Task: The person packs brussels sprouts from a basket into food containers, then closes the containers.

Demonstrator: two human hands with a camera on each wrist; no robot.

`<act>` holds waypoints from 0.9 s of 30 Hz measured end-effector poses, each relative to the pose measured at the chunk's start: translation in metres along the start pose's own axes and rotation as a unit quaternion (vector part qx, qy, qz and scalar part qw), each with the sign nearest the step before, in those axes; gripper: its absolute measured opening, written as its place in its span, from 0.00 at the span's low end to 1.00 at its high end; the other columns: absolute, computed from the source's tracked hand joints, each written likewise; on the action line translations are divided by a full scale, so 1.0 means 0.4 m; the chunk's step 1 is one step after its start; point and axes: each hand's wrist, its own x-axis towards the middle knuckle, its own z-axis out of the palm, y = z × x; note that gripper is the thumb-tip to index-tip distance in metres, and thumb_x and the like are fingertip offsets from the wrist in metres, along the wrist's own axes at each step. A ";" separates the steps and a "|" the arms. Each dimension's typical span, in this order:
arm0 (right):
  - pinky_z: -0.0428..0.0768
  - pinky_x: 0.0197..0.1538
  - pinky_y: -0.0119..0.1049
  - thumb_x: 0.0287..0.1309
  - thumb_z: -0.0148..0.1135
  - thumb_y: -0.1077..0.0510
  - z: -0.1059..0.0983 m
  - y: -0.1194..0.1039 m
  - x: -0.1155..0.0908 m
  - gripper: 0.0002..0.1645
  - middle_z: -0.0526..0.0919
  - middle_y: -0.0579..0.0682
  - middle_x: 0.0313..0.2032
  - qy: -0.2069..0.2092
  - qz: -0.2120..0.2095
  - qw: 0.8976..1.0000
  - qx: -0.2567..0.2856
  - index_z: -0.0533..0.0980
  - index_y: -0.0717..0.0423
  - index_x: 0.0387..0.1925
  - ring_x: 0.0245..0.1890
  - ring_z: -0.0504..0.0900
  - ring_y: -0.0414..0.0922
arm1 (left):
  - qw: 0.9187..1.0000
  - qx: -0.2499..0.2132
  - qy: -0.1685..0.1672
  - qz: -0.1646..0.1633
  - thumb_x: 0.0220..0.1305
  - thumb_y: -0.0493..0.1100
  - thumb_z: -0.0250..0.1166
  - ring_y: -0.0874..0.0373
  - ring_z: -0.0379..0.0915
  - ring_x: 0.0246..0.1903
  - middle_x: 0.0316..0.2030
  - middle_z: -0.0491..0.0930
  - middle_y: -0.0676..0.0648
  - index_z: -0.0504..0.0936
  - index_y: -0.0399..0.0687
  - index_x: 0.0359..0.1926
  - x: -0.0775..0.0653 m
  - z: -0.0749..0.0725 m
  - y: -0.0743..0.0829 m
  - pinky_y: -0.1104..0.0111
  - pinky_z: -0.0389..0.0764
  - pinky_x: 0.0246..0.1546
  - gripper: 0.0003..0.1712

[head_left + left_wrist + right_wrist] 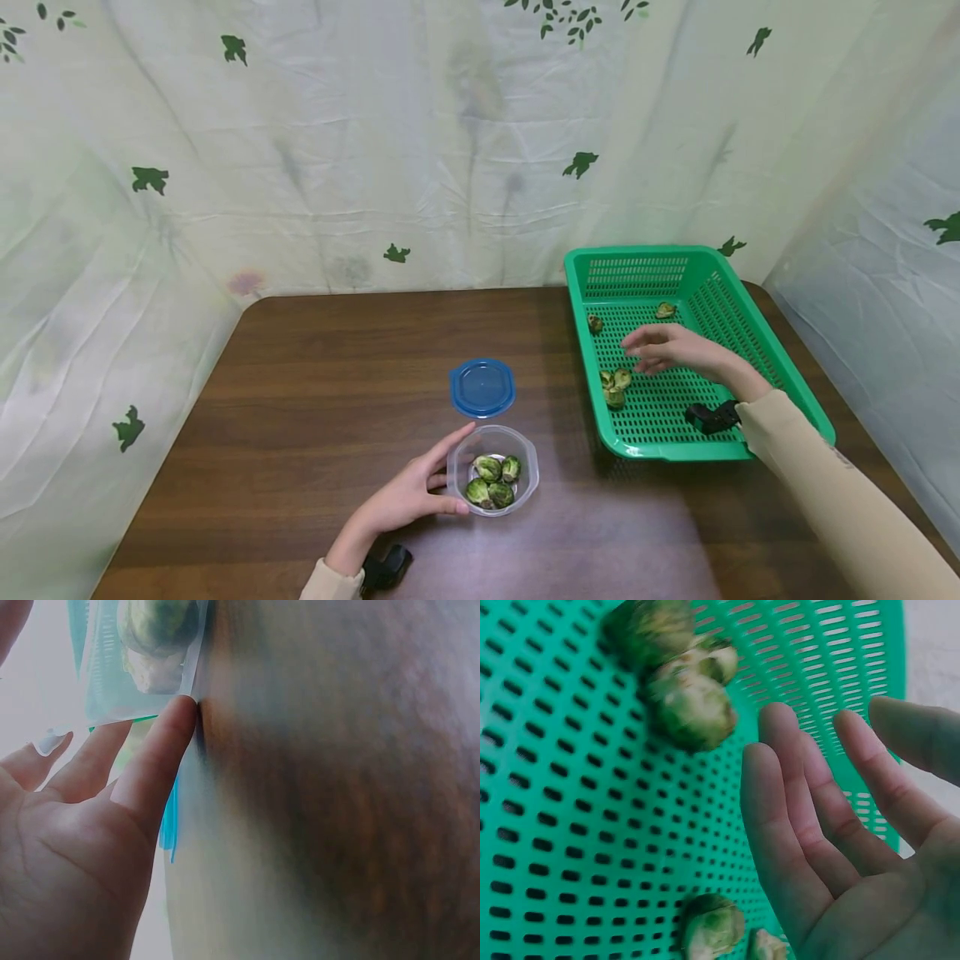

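Observation:
A clear plastic container [531, 479] with several Brussels sprouts [501, 495] in it stands near the front of the table. My left hand [412, 492] is at its left side, thumb and fingers spread along the wall. In the left wrist view these fingers [161, 761] look mostly straight, one tip right at the container's lower corner. My right hand [678, 348] hovers inside the green basket [585, 350], holding nothing, its fingers [761, 802] slightly bent and apart. Left of that hand, a cluster of Brussels sprouts [694, 712] lies on the basket floor.
A blue lid [482, 388] lies on the brown wooden table [337, 375] just behind the container. Two more sprouts lie farther back in the basket, one [665, 310] near the rear wall. A leaf-patterned curtain [420, 150] hangs behind the table and at both sides.

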 end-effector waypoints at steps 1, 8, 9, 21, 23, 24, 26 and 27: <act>0.76 0.52 0.55 0.69 0.50 0.59 0.000 0.004 0.002 0.24 0.69 0.72 0.57 -0.007 0.001 1.000 -0.005 0.64 0.74 0.59 0.49 0.77 0.62 | 1.000 0.001 0.001 0.000 0.56 0.36 0.71 0.39 0.64 0.60 0.71 0.48 0.35 0.47 0.52 0.75 0.000 0.000 0.001 0.61 0.73 0.55 0.54; 0.78 0.51 0.50 0.69 0.51 0.59 0.002 0.023 0.010 0.26 0.70 0.68 0.57 -0.047 0.023 0.998 -0.018 0.64 0.74 0.61 0.48 0.78 0.59 | 1.000 0.007 0.002 0.002 0.56 0.37 0.71 0.39 0.63 0.61 0.71 0.49 0.36 0.46 0.50 0.75 0.001 -0.002 -0.001 0.60 0.73 0.55 0.54; 0.78 0.51 0.49 0.69 0.51 0.59 0.003 0.025 0.012 0.25 0.70 0.68 0.57 -0.050 0.026 0.998 -0.020 0.64 0.73 0.61 0.48 0.78 0.58 | 1.000 0.008 0.002 0.003 0.56 0.37 0.71 0.39 0.63 0.61 0.71 0.49 0.36 0.46 0.49 0.75 0.001 -0.003 -0.002 0.60 0.73 0.55 0.54; 0.78 0.51 0.48 0.67 0.52 0.62 0.014 0.036 0.024 0.26 0.68 0.68 0.59 -0.089 0.046 0.995 -0.009 0.63 0.74 0.61 0.48 0.78 0.58 | 1.000 0.003 0.000 0.005 0.56 0.36 0.71 0.39 0.63 0.61 0.71 0.49 0.36 0.46 0.49 0.75 0.001 -0.003 -0.004 0.60 0.73 0.55 0.54; 0.78 0.52 0.48 0.67 0.52 0.63 0.015 0.037 0.025 0.26 0.69 0.68 0.58 -0.089 0.044 0.995 -0.006 0.63 0.75 0.61 0.49 0.78 0.59 | 1.000 0.002 0.000 0.005 0.56 0.36 0.71 0.38 0.63 0.61 0.71 0.49 0.36 0.46 0.48 0.75 0.001 -0.002 -0.003 0.60 0.73 0.55 0.54; 0.78 0.52 0.48 0.66 0.52 0.63 0.015 0.038 0.026 0.26 0.70 0.68 0.57 -0.088 0.043 0.995 -0.005 0.64 0.75 0.61 0.49 0.78 0.59 | 1.000 0.001 0.000 0.005 0.56 0.36 0.71 0.38 0.63 0.61 0.71 0.49 0.36 0.46 0.48 0.75 0.001 -0.002 -0.002 0.60 0.73 0.55 0.54; 0.78 0.52 0.48 0.66 0.52 0.64 0.014 0.041 0.028 0.25 0.73 0.66 0.54 -0.085 0.044 0.995 -0.003 0.65 0.75 0.60 0.49 0.78 0.58 | 1.000 0.002 0.001 0.006 0.56 0.36 0.71 0.38 0.62 0.61 0.71 0.49 0.36 0.46 0.47 0.75 0.001 -0.002 -0.002 0.60 0.73 0.55 0.54; 0.78 0.52 0.47 0.66 0.52 0.64 0.013 0.042 0.029 0.24 0.74 0.65 0.53 -0.082 0.045 0.996 -0.004 0.65 0.75 0.59 0.49 0.78 0.57 | 1.000 0.002 0.001 0.007 0.56 0.36 0.71 0.39 0.62 0.61 0.71 0.49 0.36 0.46 0.48 0.75 0.001 -0.002 -0.002 0.60 0.73 0.55 0.54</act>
